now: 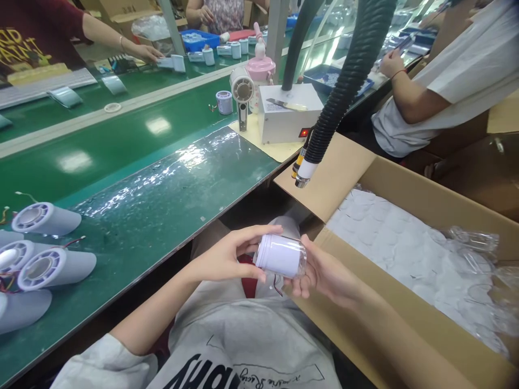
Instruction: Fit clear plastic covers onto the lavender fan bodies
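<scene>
Above my lap I hold a white cylindrical motor unit [278,255] lying on its side, with a clear plastic cup [300,260] around its right end. My left hand [239,256] grips the left end between thumb and fingers. My right hand [314,267] is wrapped round the clear cup from the right and below. A thin dark wire [277,286] hangs beneath the unit. Several similar white cylinders [60,267] with wires lie on the green bench at the left.
An open carton [377,237] with white pieces and clear cups stands at my right. A black ribbed hose [344,81] hangs over it. On the bench stand a white box [287,111] with a knife on top, a small fan-like device [242,92] and a pink bottle [260,62]. Other people work around the belt.
</scene>
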{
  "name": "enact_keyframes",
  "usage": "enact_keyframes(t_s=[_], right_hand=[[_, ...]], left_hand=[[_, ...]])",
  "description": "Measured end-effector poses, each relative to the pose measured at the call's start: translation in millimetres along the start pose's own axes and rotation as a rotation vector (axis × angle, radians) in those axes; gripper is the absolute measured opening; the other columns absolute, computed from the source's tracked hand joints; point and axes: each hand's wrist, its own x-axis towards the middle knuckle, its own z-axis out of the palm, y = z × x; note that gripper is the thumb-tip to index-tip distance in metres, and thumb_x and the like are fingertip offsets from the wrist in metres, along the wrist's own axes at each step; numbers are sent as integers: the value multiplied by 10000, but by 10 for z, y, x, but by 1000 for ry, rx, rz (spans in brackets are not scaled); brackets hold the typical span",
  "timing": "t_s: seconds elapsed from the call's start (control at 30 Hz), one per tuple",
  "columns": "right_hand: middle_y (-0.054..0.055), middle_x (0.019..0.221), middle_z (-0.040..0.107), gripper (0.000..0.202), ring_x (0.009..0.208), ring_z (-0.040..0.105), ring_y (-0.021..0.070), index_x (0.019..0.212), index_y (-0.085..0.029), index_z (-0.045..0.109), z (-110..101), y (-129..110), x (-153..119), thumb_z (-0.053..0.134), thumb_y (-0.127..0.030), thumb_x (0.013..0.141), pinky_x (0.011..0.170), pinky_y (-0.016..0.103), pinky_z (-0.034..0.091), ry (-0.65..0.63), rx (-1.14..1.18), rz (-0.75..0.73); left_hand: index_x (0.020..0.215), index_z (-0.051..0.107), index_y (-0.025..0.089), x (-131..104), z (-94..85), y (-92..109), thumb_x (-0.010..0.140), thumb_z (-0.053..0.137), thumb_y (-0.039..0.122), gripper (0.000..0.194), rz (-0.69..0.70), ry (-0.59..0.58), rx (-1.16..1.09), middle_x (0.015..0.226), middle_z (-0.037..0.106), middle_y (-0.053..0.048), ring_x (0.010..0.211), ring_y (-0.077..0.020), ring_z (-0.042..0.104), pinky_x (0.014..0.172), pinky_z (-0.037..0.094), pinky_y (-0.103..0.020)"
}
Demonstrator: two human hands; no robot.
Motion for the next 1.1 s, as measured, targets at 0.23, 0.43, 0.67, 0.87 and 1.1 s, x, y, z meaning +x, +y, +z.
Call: enact_keyframes(t_s=[0.23, 0.43, 0.67, 0.87, 1.1], right_hand=[[62, 649, 674, 525, 451, 583, 100, 917, -139, 651, -368, -32, 501, 309, -526, 1011, 354, 122, 426, 192, 307, -153], [16, 566, 592, 584, 345, 445, 77, 924, -152, 587, -621, -228, 792, 118, -482, 1038, 301, 112, 349, 256, 395, -258], [24, 598, 615, 564, 411, 536, 77, 967, -152, 561, -614, -314, 798, 71, -416, 1055, 308, 83, 342, 215, 395, -243], [52, 537, 633, 615, 355, 532, 75, 906, -112, 612, -469, -203, 587, 135, -473, 1051, 327, 98, 402, 142, 284, -128], [78, 561, 661, 681, 388, 615, 94, 822, -88, 630, -161, -123, 152, 126, -485, 1049, 350, 109, 469, 59, 185, 81]], left_hand=[[1351, 544, 222, 693, -239, -272, 634, 851, 149, 784, -116, 57, -205, 1437, 520, -147, 1321, -314, 499, 1107, 397, -440], [1311, 573, 145, 1369, -396, -368, 613, 863, 216, 758, -104, 37, -169, 1396, 552, -182, 1360, -338, 443, 1145, 317, -497], [1279, 591, 158, 1318, -482, -287, 661, 837, 190, 667, -123, -3, -96, 1369, 581, -158, 1305, -323, 507, 1117, 350, -487], [1258, 575, 236, 860, -399, -216, 674, 825, 132, 644, -70, -32, -67, 1446, 500, -134, 1244, -276, 560, 1021, 464, -387], [1254, 578, 311, 323, -109, -127, 629, 849, 105, 712, 69, -31, 101, 1331, 552, -76, 1220, -245, 553, 1030, 462, -370]])
